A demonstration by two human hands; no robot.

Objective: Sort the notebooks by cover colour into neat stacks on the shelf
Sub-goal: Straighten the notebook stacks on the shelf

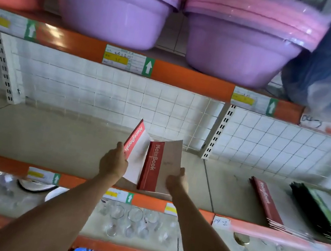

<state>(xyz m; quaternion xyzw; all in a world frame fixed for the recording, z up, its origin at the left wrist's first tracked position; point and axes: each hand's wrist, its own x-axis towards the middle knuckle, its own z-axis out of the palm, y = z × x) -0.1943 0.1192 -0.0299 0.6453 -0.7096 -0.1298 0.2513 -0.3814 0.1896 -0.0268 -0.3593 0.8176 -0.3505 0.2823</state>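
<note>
Two red-spined notebooks are held over the middle shelf (46, 142). The lighter red notebook (136, 142) is pinched, tilted, in the left hand (113, 163); the darker red notebook (158, 166), just right of it, is gripped at its lower right corner by the right hand (178, 180). Well right of these, a red stack (266, 201) lies on the shelf, with a green-and-black stack (322, 210) just beyond it.

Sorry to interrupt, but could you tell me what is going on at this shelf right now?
A person is sorting notebooks on the middle shelf. The left hand holds one red notebook tilted up, while the right hand grips another red-spined notebook. Further right, a red stack and a green and black stack already lie on the shelf.
</note>
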